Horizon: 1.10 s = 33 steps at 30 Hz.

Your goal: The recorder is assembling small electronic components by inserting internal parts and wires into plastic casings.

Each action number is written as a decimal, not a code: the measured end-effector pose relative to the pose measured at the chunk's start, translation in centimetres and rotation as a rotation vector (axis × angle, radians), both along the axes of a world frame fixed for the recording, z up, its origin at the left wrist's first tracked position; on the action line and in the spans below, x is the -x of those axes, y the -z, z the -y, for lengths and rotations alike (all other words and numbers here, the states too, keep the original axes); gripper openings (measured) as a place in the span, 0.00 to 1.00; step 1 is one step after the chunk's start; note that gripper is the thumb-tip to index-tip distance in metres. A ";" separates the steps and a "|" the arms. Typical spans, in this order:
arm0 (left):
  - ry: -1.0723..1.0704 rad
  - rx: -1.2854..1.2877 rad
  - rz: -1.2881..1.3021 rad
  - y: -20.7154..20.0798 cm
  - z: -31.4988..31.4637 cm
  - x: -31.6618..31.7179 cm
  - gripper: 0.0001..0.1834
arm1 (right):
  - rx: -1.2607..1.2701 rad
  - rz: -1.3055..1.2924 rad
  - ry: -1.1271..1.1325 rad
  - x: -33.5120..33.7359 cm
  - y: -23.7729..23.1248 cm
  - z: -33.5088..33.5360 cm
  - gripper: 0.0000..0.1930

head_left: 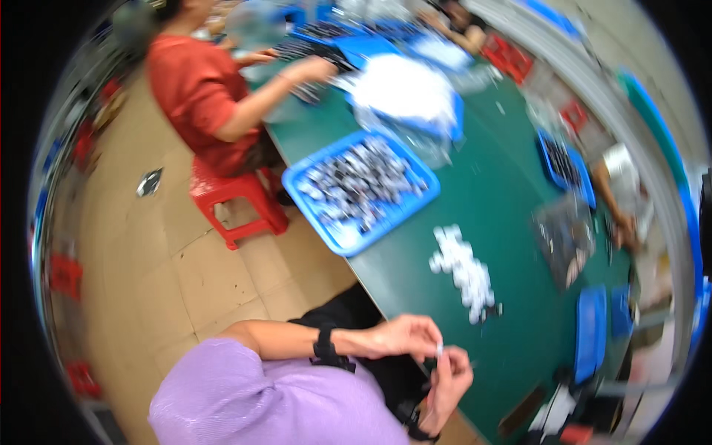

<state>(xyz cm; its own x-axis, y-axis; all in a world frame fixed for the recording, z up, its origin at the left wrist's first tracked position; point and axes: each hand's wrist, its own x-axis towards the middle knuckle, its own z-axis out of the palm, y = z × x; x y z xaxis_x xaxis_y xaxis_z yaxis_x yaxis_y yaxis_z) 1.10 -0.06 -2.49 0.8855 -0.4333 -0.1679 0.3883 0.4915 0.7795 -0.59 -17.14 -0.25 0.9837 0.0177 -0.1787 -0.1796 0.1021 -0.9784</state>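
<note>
My left hand (406, 335) and my right hand (449, 382) meet over the green table's near edge. Fingertips of both are closed in a pinch around a small white piece (440, 348), too small and blurred to name more closely. Beyond them, a heap of small white parts (463, 267) lies on the tabletop. A few small dark bits (492, 310) rest at the heap's near end. Farther off to the left, a blue tray (305, 194) holds many small black and white parts.
A red-shirted person (196, 81) sits on a red stool (231, 194), reaching over the green table (495, 193). A white plastic-wrapped bundle (404, 87) lies behind the tray. To the right are a clear bag (561, 236), a blue tray (591, 335) and another person's hand (627, 231).
</note>
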 end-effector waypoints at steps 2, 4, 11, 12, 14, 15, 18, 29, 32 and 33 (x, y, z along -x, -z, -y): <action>-0.003 0.038 -0.098 -1.0 -0.5 0.3 0.13 | 0.044 -0.022 0.019 -0.1 -0.4 -0.5 0.04; 0.015 0.053 -0.172 -2.9 -1.1 0.2 0.16 | 0.004 -0.015 0.058 -0.6 -0.3 -0.6 0.03; 0.058 -0.029 -0.213 -2.8 -1.0 -0.4 0.16 | -0.173 -0.005 0.057 0.3 0.5 0.6 0.07; 0.061 -0.043 -0.202 -2.7 -1.0 -0.5 0.16 | -0.184 -0.017 0.028 0.2 0.3 0.9 0.08; 0.064 -0.067 -0.179 -2.6 -0.9 -0.7 0.15 | -0.261 -0.038 0.007 -0.2 -0.6 0.9 0.12; 0.067 -0.071 -0.160 -2.7 -0.9 -0.7 0.15 | -0.287 -0.071 -0.025 -0.3 -0.5 1.2 0.13; 0.075 -0.073 -0.124 -2.9 -0.6 -0.7 0.15 | -0.312 -0.134 -0.102 -0.7 0.0 2.0 0.15; 0.093 -0.080 -0.202 -2.2 -0.5 -0.1 0.17 | -0.406 -0.100 -0.112 -0.2 0.0 2.0 0.14; 0.071 -0.087 -0.195 -2.2 -0.4 -0.1 0.16 | -0.435 -0.121 -0.092 -0.1 -0.2 1.8 0.14; 0.063 -0.075 -0.170 -2.2 -0.3 -0.1 0.15 | -0.432 -0.112 -0.088 -0.1 -0.2 1.8 0.14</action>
<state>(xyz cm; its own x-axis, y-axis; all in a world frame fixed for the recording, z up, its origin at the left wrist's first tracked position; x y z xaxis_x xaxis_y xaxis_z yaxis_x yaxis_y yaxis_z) 1.22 0.24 -0.33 0.8129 -0.4680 -0.3467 0.5461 0.4052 0.7333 -0.53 -18.90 -0.05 0.9503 0.1969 -0.2413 -0.3079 0.4767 -0.8234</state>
